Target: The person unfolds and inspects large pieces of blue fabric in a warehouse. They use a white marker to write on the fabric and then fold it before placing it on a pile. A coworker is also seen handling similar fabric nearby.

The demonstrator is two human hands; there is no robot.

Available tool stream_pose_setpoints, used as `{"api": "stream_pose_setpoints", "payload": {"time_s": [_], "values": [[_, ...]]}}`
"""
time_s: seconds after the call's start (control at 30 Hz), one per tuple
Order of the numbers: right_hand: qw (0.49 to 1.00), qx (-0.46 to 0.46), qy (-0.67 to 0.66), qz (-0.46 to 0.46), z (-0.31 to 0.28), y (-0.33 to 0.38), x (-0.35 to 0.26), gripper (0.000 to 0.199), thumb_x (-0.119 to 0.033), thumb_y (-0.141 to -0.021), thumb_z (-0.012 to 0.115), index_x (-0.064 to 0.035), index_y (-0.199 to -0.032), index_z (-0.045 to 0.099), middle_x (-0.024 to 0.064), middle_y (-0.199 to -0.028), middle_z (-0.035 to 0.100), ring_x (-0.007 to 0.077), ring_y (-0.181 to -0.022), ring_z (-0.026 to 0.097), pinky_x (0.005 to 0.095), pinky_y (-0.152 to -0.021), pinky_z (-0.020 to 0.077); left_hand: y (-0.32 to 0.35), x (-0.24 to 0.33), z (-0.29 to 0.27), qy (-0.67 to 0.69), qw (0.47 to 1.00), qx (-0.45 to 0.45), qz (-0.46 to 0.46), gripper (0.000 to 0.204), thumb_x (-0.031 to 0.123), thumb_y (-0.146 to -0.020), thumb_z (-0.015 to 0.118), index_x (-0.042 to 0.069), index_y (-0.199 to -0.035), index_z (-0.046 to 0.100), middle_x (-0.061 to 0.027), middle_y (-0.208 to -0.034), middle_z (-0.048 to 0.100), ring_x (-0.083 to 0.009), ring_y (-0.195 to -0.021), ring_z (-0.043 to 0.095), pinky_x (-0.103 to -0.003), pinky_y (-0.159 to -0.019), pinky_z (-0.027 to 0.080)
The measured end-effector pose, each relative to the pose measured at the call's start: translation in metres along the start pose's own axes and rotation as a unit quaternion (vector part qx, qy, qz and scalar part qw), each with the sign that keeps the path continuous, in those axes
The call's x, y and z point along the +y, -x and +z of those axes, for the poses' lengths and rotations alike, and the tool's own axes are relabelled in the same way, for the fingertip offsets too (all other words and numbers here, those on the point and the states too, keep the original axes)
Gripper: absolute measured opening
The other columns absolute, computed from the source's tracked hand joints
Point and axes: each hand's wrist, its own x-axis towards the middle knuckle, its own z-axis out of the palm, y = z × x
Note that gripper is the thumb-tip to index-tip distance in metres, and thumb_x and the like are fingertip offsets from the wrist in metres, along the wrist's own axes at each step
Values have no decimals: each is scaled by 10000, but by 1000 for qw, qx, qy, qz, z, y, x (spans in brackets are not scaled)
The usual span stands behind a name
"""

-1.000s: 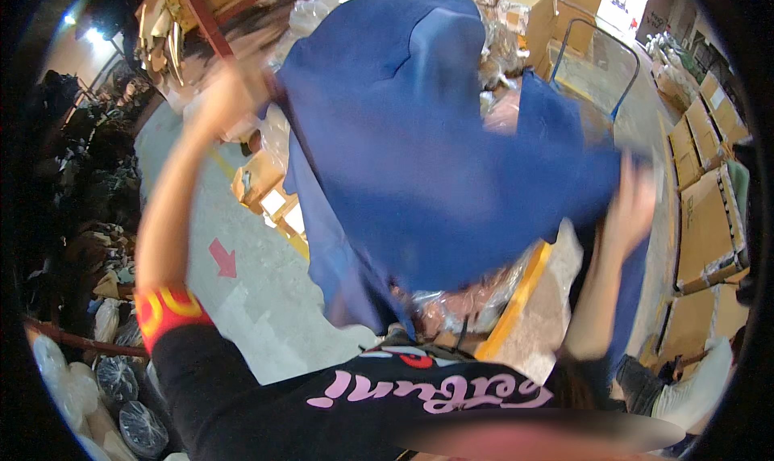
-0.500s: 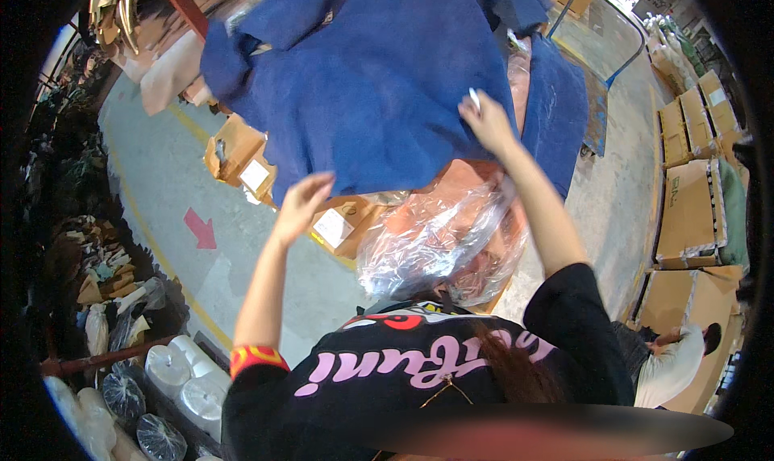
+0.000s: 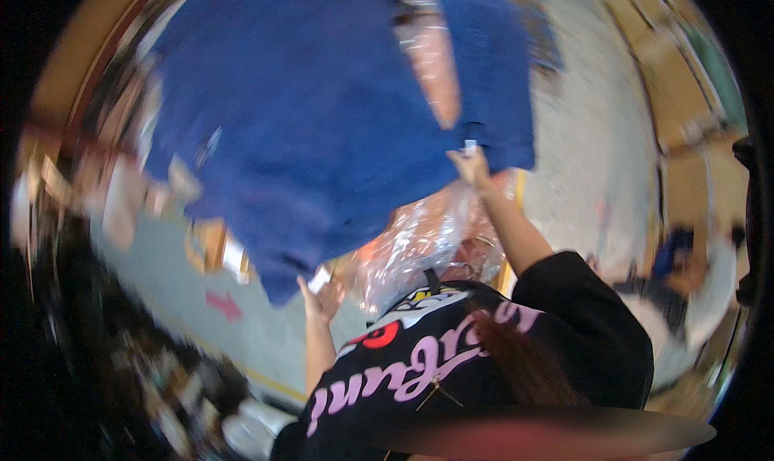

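while the black shirt (image 3: 516, 340) fills the near side, the left hand (image 3: 324, 300) reaches out to the near left corner of the large blue sheet (image 3: 298, 114), thumb and fingers parted around a small white piece (image 3: 320, 279); whether they pinch it or the sheet, i cannot tell. a pink arrow (image 3: 223, 304) marks the floor to the left. just right of that hand, crinkled clear plastic (image 3: 403, 239) shows under the sheet's near edge. farther and to the right, the right hand (image 3: 472, 166) is at the sheet's right side, with another white piece (image 3: 470, 147) by the fingertips; its grip is also unclear. a second ago the sheet hung lifted between raised hands; now it lies spread over the heap, both hands low at its edge, so the lifting looks finished. it is deep blue, matt and limp, irregular in outline, slightly rippled toward the left corner, with a pale patch at the left. toward the far right, a salmon strip (image 3: 435, 78) separates it from a blue panel (image 3: 496, 74), perhaps the same piece.
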Motion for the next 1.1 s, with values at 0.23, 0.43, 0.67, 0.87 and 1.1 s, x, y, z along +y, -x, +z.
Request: {"api": "stream_pose_setpoints", "payload": {"time_s": [0.23,0.43,0.67,0.87,1.1], "values": [[995,67,21,-65,-42,28,-26,273,-226,-759,717,-54,-894,554,140,-826,636,313,-771,628,416,-696,483,-82,29,3,69,996,-5,51,534,588,-835,581,102,-1056,570,-55,-978,579,-224,-900,544,-366,-782,459],[980,185,-59,-39,-107,50,-3,276,-252,-764,713,-53,-844,538,126,-731,598,276,-692,593,390,-641,462,-106,57,-5,-130,989,51,43,504,562,-841,581,103,-1050,570,-53,-966,580,-222,-888,545,-361,-772,461],[958,218,-13,185,-150,191,86,264,-237,-814,657,-25,-955,591,102,-804,668,177,-734,629,336,-679,494,-124,27,9,-259,965,27,-35,470,532,-848,582,105,-1044,570,-50,-952,581,-219,-875,547,-356,-760,462],[887,323,132,301,-170,289,158,332,-293,-737,662,-2,-877,580,152,-793,667,281,-749,655,380,-700,509,-140,-4,19,-348,932,-16,-100,441,506,-854,582,106,-1038,570,-48,-940,582,-217,-864,549,-351,-749,464],[855,270,157,414,-201,371,175,413,-301,-742,630,10,-1010,587,198,-980,654,335,-937,630,410,-821,499,-152,-18,33,-417,898,-56,-129,406,476,-861,582,107,-1032,570,-46,-926,584,-214,-851,551,-346,-737,465]]}}
